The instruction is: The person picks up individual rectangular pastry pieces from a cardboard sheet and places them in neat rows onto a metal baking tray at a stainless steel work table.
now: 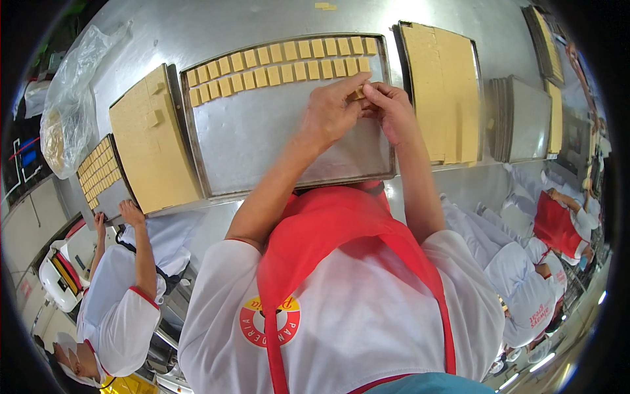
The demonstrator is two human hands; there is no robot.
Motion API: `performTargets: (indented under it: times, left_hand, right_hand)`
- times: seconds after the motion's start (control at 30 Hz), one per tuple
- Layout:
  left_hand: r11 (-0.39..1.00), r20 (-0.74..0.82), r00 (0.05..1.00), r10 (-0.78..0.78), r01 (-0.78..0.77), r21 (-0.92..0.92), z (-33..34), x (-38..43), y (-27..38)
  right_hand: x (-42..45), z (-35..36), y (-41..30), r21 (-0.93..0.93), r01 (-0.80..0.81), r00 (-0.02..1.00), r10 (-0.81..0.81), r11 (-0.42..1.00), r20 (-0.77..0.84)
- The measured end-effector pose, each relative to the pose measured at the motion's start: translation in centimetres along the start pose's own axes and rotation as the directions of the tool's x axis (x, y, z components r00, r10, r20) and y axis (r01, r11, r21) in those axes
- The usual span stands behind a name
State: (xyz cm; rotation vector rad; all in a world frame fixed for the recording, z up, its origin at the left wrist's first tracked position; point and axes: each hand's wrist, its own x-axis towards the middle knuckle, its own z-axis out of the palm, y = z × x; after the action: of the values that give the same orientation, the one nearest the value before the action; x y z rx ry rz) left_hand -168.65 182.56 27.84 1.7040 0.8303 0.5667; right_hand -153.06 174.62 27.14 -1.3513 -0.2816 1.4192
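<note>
My left hand (330, 111) holds a small tan block (358, 93), seemingly dough, between its fingers. The fingertips of my right hand (393, 106) meet the block's right end; whether they grip it is partly hidden. Both hands are above the right part of a shallow metal tray (246, 143). Two curved rows of similar small blocks (273, 75) lie along the tray's far side, spaced slightly apart. The lower row ends just beyond my left fingertips.
Trays with large tan sheets (147, 143) (438, 93) flank the metal tray. Stacked trays (521, 118) stand farther right. A clear plastic bag (69, 103) lies far left. Near it, a co-worker's hands (130, 213) touch a tray of blocks (100, 170). Other people stand at right.
</note>
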Motion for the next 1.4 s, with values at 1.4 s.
performTargets:
  times: [1.4]
  left_hand:
    - [0.987, -0.171, 0.980, -0.106, 0.124, 0.102, -1.4, -1.0, -1.4]
  right_hand:
    - [2.8, -12.0, -2.4, -0.954, 0.290, 0.464, -0.860, -0.080, 0.213]
